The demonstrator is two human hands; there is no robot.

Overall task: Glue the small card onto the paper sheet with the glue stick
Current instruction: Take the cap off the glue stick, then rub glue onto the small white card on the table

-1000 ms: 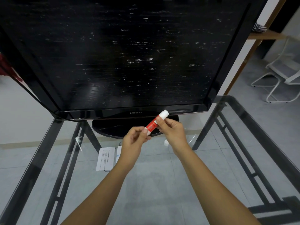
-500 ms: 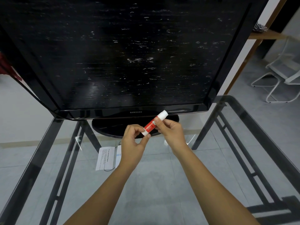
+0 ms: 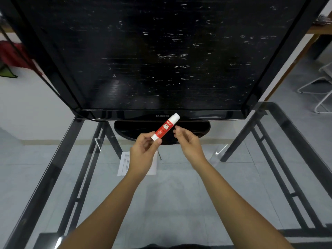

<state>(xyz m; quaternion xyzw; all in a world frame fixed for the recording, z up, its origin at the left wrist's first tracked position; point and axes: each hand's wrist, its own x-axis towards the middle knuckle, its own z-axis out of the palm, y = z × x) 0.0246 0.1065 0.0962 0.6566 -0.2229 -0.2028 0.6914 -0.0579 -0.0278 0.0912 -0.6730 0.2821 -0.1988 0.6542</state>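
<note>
My left hand (image 3: 143, 153) pinches the lower end of a red and white glue stick (image 3: 164, 129), which tilts up to the right with its white end on top. My right hand (image 3: 188, 142) hovers just right of the stick, fingers loosely curled, touching nothing. Below my left hand a white paper sheet (image 3: 124, 164) with printed text lies on the glass table (image 3: 179, 203), mostly hidden by the hand. A white piece (image 3: 154, 166) shows right of my left wrist; I cannot tell whether it is the small card.
A large black television (image 3: 161, 60) stands close behind the hands, its oval base (image 3: 197, 128) on the glass. Dark table frame bars run under the glass on both sides. A white wire chair (image 3: 321, 87) stands on the floor at far right.
My right hand has let go of the glue stick and drawn slightly right. My left hand now holds the stick alone by its lower end.
</note>
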